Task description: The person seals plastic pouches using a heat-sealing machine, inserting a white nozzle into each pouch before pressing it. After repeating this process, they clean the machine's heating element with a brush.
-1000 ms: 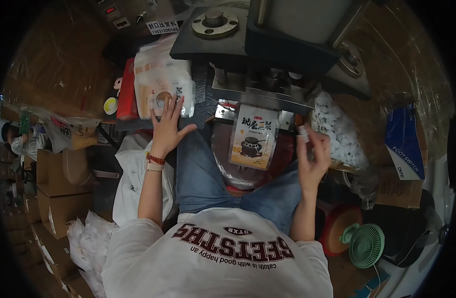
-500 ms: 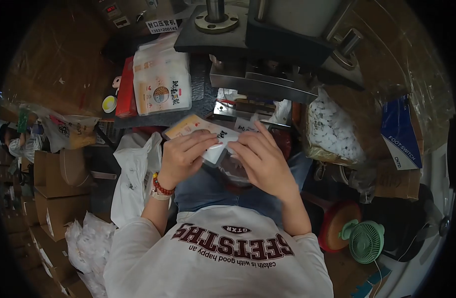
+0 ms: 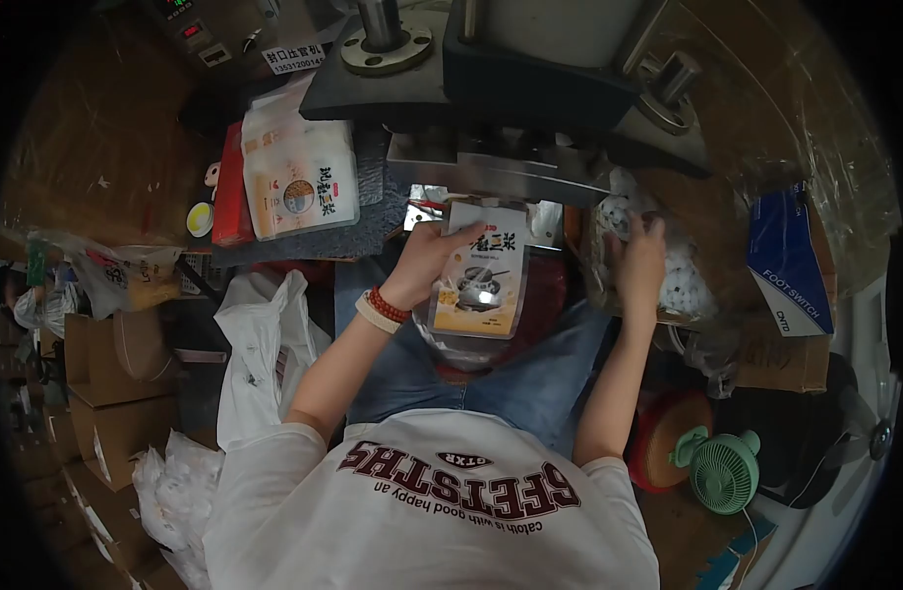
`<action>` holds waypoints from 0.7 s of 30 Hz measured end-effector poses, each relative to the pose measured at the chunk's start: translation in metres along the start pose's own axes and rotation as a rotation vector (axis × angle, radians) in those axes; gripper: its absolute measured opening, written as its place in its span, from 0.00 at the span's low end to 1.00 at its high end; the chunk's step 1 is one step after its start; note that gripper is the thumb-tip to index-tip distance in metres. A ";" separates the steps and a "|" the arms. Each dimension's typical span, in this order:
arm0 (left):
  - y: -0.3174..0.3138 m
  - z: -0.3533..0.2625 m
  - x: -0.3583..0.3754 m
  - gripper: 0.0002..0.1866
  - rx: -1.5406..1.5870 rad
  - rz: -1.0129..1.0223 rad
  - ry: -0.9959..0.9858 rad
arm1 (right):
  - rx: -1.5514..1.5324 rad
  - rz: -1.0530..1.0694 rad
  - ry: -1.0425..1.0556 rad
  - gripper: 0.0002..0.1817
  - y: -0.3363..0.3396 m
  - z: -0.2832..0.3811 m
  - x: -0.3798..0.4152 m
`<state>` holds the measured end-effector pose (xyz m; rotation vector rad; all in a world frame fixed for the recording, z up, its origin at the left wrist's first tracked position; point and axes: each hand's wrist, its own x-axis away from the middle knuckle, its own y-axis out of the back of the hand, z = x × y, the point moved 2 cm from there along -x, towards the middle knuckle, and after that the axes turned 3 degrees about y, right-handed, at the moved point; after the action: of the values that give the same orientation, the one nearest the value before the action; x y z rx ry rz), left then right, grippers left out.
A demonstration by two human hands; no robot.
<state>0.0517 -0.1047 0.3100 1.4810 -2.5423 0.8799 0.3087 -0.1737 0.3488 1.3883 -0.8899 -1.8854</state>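
My left hand [image 3: 424,262], with a beaded bracelet at the wrist, grips a printed stand-up pouch [image 3: 479,285] by its upper left corner. It holds the pouch upright with its top edge at the jaw of the sealing machine [image 3: 491,93]. My right hand [image 3: 638,258] reaches to the right into a clear bag of small white packets [image 3: 683,285]. Its fingers are spread on the packets, and I cannot see whether it has picked one up.
A stack of the same pouches [image 3: 299,182] lies on the bench at the left, beside a red box [image 3: 230,197]. A blue foot-switch box [image 3: 788,261] stands at the right, a green fan [image 3: 724,482] on the floor, and a white plastic bag [image 3: 260,344] and cardboard boxes [image 3: 117,393] at the left.
Both hands held the pouch over my lap half a second ago. My left hand has since raised it to the machine's jaw, and my right hand has moved right into the bag of packets.
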 end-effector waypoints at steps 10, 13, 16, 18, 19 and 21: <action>0.083 -0.051 0.030 0.24 -0.996 -0.544 -0.515 | -0.220 0.191 -0.175 0.07 0.004 -0.018 0.011; 0.111 -0.042 0.064 0.26 -2.104 -0.883 -0.693 | -0.308 -0.219 -0.103 0.08 0.021 -0.001 0.014; 0.115 -0.031 0.088 0.28 -1.788 -0.418 -0.691 | -0.670 -0.187 -0.178 0.09 0.038 0.040 0.022; 0.110 -0.027 0.095 0.26 -1.571 -0.455 -0.626 | -0.746 -0.078 -0.014 0.09 0.054 0.081 0.025; 0.106 -0.027 0.098 0.24 -1.354 -0.490 -0.564 | -0.810 -0.074 0.109 0.10 0.052 0.098 0.028; 0.082 -0.026 0.099 0.23 -1.325 -0.503 -0.665 | -0.860 -0.060 0.314 0.12 0.042 0.127 0.033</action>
<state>-0.0736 -0.1382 0.3294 1.7256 -1.9143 -1.2877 0.1822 -0.2052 0.3928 1.0988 0.1359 -1.6965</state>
